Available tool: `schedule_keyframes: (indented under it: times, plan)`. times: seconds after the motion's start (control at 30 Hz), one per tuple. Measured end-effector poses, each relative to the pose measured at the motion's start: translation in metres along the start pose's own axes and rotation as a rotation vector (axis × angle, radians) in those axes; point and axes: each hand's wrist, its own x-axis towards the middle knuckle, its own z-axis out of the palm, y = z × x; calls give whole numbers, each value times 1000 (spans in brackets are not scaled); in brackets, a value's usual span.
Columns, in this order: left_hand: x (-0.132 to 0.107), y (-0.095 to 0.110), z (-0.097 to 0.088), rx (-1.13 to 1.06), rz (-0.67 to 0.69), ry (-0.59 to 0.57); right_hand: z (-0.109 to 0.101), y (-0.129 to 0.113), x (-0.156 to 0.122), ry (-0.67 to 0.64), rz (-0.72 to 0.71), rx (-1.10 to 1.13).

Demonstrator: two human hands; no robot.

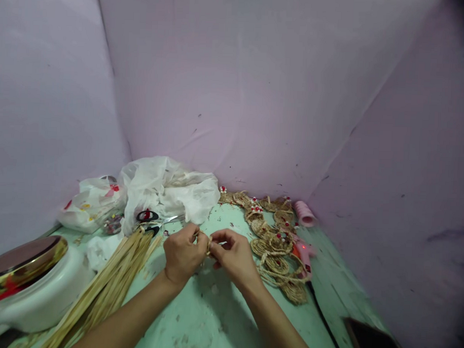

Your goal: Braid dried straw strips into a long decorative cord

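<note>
My left hand [184, 252] and my right hand [234, 258] meet over the middle of the table, both with fingers closed in a pinch. Between their fingertips is a small piece of straw-coloured fibre [208, 246], mostly covered by the fingers. A bundle of long dried fibre strips [112, 276] lies beside my left forearm. Scissors with black handles [149, 216] rest just beyond the bundle's far end. To the right of my right hand are several coiled, braided fibre pieces [276, 264], some with red and white beads [256, 205].
Crumpled white plastic bags [166, 187] stand against the back wall. A pink thread spool [304, 213] and a pink glue gun [305, 255] with a lit red light are at right; its black cord [326, 319] runs forward. A white container [45, 294] sits left, a dark flat object [374, 341] front right.
</note>
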Motion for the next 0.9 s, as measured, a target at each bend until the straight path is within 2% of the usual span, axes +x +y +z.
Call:
schedule_keyframes:
  times: [0.13, 0.27, 0.4, 0.47, 0.57, 0.73, 0.9]
  plan:
    - [-1, 1, 1, -177, 13, -1, 5, 3, 1, 10, 58, 174]
    - [-1, 0, 2, -401, -7, 5, 3, 2, 0, -116, 103, 241]
    - [-4, 0, 2, -388, 168, 103, -7, -3, -5, -334, 128, 198]
    - [-6, 0, 1, -365, 250, 124, -11, -5, -7, -395, 172, 197]
    - [-9, 1, 1, -363, 277, 142, -12, -5, -8, -401, 219, 228]
    - [-13, 2, 4, -404, 214, 115, -5, -5, -9, -436, 244, 322]
    - [-9, -2, 4, -422, 100, -37, -7, -2, -4, -271, 220, 164]
